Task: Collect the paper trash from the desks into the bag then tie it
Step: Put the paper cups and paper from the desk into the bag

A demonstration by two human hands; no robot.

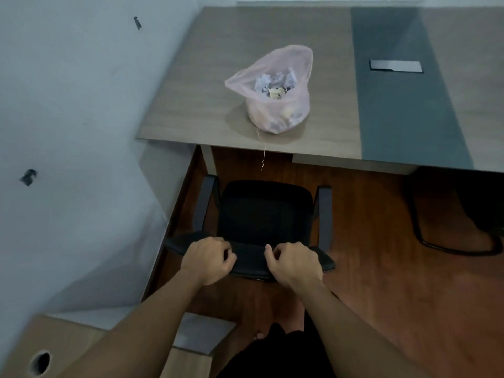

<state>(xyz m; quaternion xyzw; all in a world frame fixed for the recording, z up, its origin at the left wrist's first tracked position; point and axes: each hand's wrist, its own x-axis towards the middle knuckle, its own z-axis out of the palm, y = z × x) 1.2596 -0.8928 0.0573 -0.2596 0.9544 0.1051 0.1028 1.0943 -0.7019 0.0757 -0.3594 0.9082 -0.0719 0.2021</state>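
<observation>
A pink see-through plastic bag (278, 110) stands on the wooden desk (196, 105), its mouth wide open. Crumpled paper (274, 83) fills it. A thin string (263, 156) trails from under the bag and hangs over the desk's front edge. Well short of the bag, my left hand (208, 259) and my right hand (293, 261) both grip the top of the backrest of a black office chair (261, 211), fingers curled over it. The chair stands between me and the desk.
A white wall (68, 132) runs along the left. The desk carries a dark strip with a grey cable cover (395, 66). A second desk with a cable hole (40, 362) sits at lower left. Another chair's black base (458, 246) is on the wooden floor at the right.
</observation>
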